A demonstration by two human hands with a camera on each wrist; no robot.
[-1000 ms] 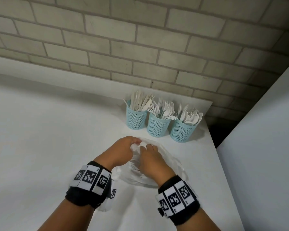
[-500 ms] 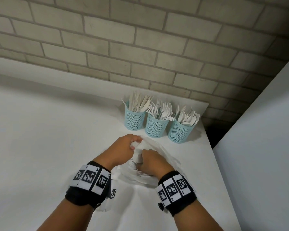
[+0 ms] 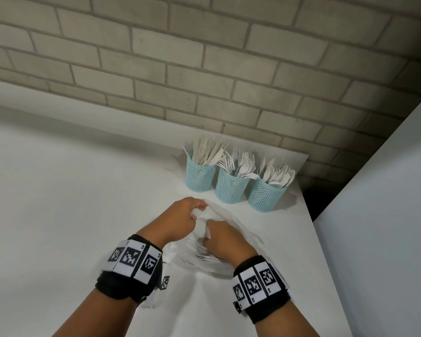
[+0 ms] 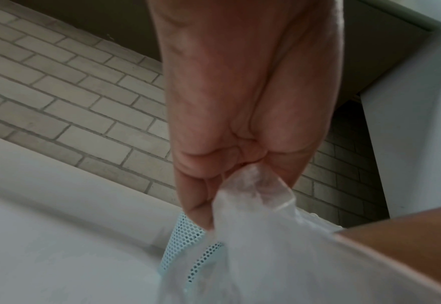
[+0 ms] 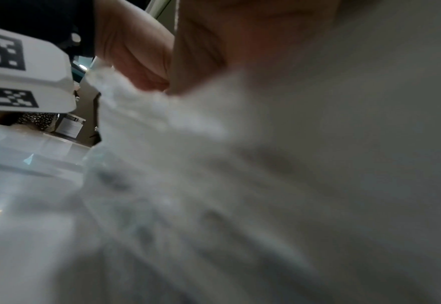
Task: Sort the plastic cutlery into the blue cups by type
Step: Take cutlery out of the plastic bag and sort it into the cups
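Three blue mesh cups stand in a row at the far right corner of the white table (image 3: 58, 215), touching one another: the left cup (image 3: 200, 177) holds knives, the middle cup (image 3: 231, 189) forks, the right cup (image 3: 265, 197) spoons. Near them, both hands work a clear plastic bag (image 3: 243, 233) lying on the table. The left hand (image 3: 180, 216) pinches a bunched bit of the bag between curled fingers and thumb; the right hand (image 3: 225, 239) grips the plastic just beside it
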